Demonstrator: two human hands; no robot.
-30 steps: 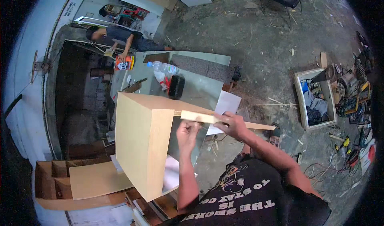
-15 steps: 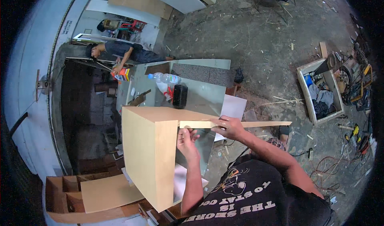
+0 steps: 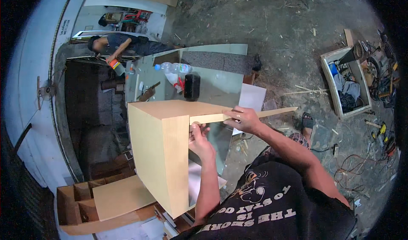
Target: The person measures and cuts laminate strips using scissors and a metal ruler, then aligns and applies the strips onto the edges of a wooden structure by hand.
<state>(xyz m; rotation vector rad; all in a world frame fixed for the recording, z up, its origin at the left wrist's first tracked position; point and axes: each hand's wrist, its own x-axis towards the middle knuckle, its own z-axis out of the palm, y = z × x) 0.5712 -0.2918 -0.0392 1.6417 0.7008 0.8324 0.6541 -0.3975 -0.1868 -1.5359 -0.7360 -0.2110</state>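
Note:
A box-shaped cabinet [image 3: 148,150] with pale wood-toned faces stands in front of me, its open side toward my body. Along the front edge of its upper panel runs a thin pale edging strip [image 3: 208,119], whose loose end sticks out to the right past the cabinet. My left hand [image 3: 201,141] is at the strip's left end by the cabinet corner, thumb and fingertips pinched against it from below. Farther right, my right hand [image 3: 244,120] pinches the strip between thumb and fingers. The fingertips behind the panel edge are partly hidden.
Behind the cabinet, a table [image 3: 216,80] holds a plastic bottle [image 3: 172,68], a black container [image 3: 192,87] and a dark speckled board [image 3: 216,62]. Another person [image 3: 127,44] handles an orange can [image 3: 116,66]. A wooden crate [image 3: 329,85], cables and tools lie right. A compartmented wooden unit [image 3: 74,197] lies lower left.
The strip's loose end has risen slightly, with my right hand still pinching it. My left hand keeps near the corner. The other person has tilted the orange can. The whole view has shifted slightly.

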